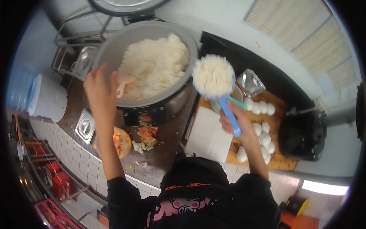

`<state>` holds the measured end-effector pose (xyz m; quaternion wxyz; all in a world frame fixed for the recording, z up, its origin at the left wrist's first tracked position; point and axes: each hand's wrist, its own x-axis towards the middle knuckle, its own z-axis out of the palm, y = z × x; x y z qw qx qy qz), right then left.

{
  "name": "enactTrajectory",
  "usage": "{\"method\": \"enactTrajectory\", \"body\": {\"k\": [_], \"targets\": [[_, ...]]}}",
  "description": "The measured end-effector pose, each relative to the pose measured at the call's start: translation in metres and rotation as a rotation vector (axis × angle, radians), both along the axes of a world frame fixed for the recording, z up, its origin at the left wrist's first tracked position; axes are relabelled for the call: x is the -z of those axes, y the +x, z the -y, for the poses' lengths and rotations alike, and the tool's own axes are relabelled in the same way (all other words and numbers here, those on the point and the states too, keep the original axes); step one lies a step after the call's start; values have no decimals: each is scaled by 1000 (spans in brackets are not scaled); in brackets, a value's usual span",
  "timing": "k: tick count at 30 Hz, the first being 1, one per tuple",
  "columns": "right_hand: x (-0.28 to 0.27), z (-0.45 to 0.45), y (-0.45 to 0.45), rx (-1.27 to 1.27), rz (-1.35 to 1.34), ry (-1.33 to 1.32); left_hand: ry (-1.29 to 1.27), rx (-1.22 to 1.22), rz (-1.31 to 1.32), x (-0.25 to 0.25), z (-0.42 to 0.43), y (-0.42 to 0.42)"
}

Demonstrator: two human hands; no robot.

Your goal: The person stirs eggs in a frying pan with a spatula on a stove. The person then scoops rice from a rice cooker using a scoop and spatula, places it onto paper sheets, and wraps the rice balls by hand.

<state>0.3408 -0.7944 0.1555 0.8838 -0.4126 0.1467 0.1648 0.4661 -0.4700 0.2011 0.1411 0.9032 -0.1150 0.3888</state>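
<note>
My right hand (239, 121) grips the blue handle of a scoop (228, 112), whose round bowl is heaped with white rice (213, 75). The scoop is held up to the right of a large rice cooker (187, 38), apart from its rim. Cooked rice (156, 65) lies inside the cooker. A pink paddle (121, 87) rests at the left side of that rice. Raised by the cooker's left rim is my left hand (100, 82), fingers apart and holding nothing; it is close to the paddle. Behind my right hand a bowl (215, 106) with a green-handled utensil (237, 102) is partly hidden.
Several white, egg-like pieces (263, 137) sit on a wooden board (282, 165), beside a white sheet or board (209, 133). A foil packet (251, 82) lies behind. Left are a metal lid (85, 126), a round tub (122, 143), a crumpled wrapper (148, 133) and a white bucket (48, 98).
</note>
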Motion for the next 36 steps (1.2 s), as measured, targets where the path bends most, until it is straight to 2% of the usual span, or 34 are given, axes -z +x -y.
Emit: {"method": "enactTrajectory", "body": {"k": [2, 4, 5, 6, 7, 8, 10, 11, 12, 13, 16, 18, 21, 25, 27, 30, 32, 34, 35, 36], "targets": [[33, 9, -58, 165, -130, 27, -273, 74, -191, -15, 33, -51], [83, 14, -108, 330, -167, -229, -472, 484, -430, 28, 54, -100], [125, 16, -131, 407, -162, -529, -399, 789, -431, 59, 70, -115], [167, 17, -149, 474, -153, -831, -370, 856, -678, 97, 89, -138], [195, 11, -158, 464, 8, -1397, -336, 882, -928, 124, 113, -155], [223, 1, -162, 420, 192, -1958, -261, 929, -1039, 179, 129, -172], [295, -13, -181, 172, -73, -1948, -96, 1006, -1098, 281, 142, -200], [291, -15, -181, 153, -105, -1901, -81, 1010, -1106, 317, 144, -211], [292, -9, -167, 177, -101, -1900, 100, 1064, -968, 347, 152, -208], [291, -12, -166, 210, -83, -1878, 282, 1117, -847, 352, 152, -213], [271, -26, -169, 178, -145, -1801, 358, 1043, -753, 345, 156, -213], [275, -37, -164, 280, -129, -1728, 342, 1052, -747, 346, 157, -211], [290, -51, -166, 288, -177, -1655, 400, 1095, -720, 349, 154, -205], [286, -38, -168, 298, -149, -1603, 357, 1248, -764, 353, 149, -192], [283, -29, -168, 442, -13, -1566, 384, 1306, -756, 357, 151, -185], [273, -22, -176, 320, -40, -1561, 260, 1343, -659, 354, 152, -187], [266, -7, -178, 393, -145, -1580, 243, 1270, -831, 347, 152, -190], [272, 30, -173, 701, 70, -1805, 141, 1202, -885, 337, 158, -191], [253, 49, -171, 583, -184, -1716, 42, 1140, -939, 333, 159, -192], [238, 70, -164, 528, -241, -1733, 45, 1135, -944, 327, 161, -190]]}}
